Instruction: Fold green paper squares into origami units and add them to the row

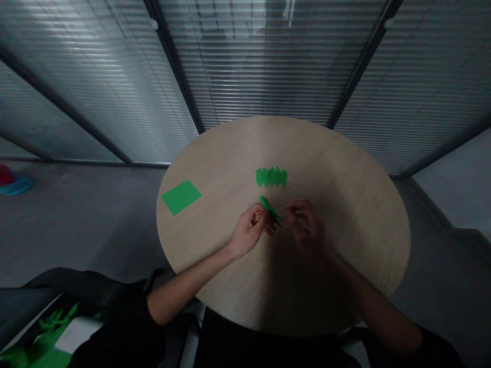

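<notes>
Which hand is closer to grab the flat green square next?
Left, probably. The square lies at the table's left edge, on the left hand's side; the right hand is farther away. But the left hand pinches a folded paper now.

Your two hands meet over the middle of the round table (345, 204). Your left hand (249, 232) is just left of your right hand (307, 225), and the folded piece (270, 208) lies between them, at your left fingertips. Just behind it, farther from you, a row of folded pieces (271, 177) lies on the table. Well off to your left, near the table's edge, lies a flat sheet (181, 197). A wall of blinds (268, 61) stands behind the table.
</notes>
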{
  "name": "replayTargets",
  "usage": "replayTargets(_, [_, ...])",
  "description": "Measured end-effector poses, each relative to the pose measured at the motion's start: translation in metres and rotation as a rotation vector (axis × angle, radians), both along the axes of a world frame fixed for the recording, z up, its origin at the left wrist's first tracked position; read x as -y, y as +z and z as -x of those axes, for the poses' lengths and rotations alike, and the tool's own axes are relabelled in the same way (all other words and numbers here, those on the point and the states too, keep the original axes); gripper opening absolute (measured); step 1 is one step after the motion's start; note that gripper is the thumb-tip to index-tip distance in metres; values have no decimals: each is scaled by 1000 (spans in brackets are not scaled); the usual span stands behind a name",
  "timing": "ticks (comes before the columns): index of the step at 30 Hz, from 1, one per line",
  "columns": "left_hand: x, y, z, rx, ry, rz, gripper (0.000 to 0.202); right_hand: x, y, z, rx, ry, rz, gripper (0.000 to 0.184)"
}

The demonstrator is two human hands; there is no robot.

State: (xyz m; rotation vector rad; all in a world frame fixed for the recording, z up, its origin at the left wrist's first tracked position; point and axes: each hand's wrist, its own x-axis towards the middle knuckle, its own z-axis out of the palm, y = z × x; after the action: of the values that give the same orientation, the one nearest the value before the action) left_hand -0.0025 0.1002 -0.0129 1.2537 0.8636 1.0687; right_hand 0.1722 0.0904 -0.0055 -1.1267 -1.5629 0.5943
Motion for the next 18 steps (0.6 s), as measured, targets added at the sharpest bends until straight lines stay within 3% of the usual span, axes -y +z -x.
replayTargets(4, [1,2,0,-24,-39,-32,47,-1,-3,3,-109,157,148,15])
replayTargets(7, [3,3,1,-51,-63,-92,41,1,-2,6,-136,184,199,17])
replayTargets(18, [5,1,2,-64,-74,-131,25,3,-1,5,-31,116,-58,4])
